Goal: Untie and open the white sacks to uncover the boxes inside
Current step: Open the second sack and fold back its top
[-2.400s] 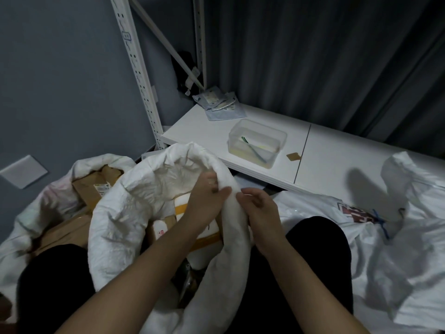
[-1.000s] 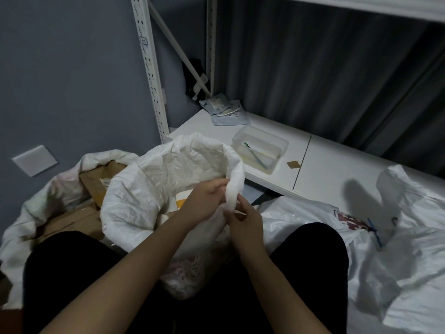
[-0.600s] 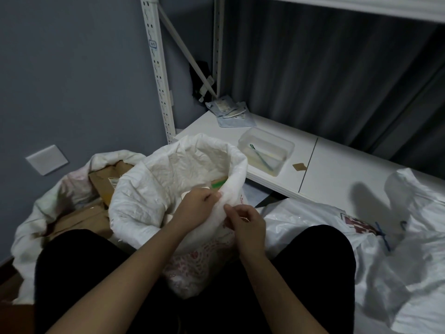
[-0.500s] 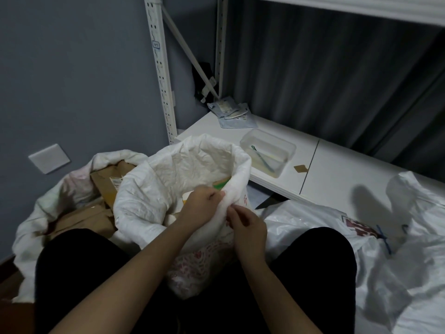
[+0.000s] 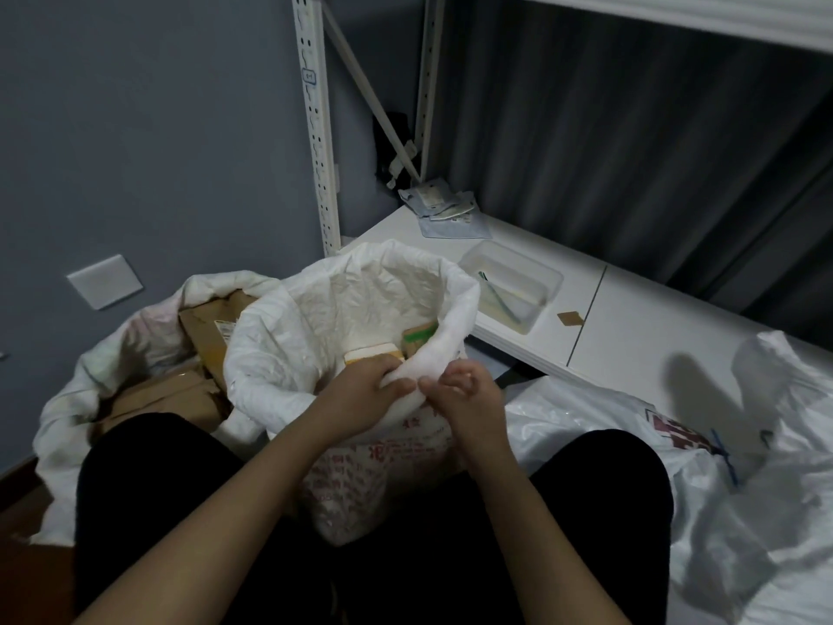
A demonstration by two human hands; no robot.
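Observation:
A white woven sack [image 5: 288,345] with red print stands open between my knees, its rim rolled outward. Inside it show a white and yellow box [image 5: 367,352] and a box with a green stripe [image 5: 419,340]. My left hand [image 5: 365,394] grips the near rim of the sack, fingers curled over the edge. My right hand [image 5: 469,401] is just right of it, fingers curled at the same rolled edge, pinching the fabric. A second open sack [image 5: 135,336] to the left holds brown cardboard boxes [image 5: 203,322].
A low white shelf board [image 5: 631,336] carries a clear plastic tub [image 5: 514,286] and some packets [image 5: 444,209]. White rack posts [image 5: 318,142] rise behind the sack. More white sacks [image 5: 743,466] lie on the right. Grey wall is left, dark curtain behind.
The sack's rim has been rolled further down, and boxes inside have come into sight. Both hands have stayed together at the near edge, shifting slightly lower.

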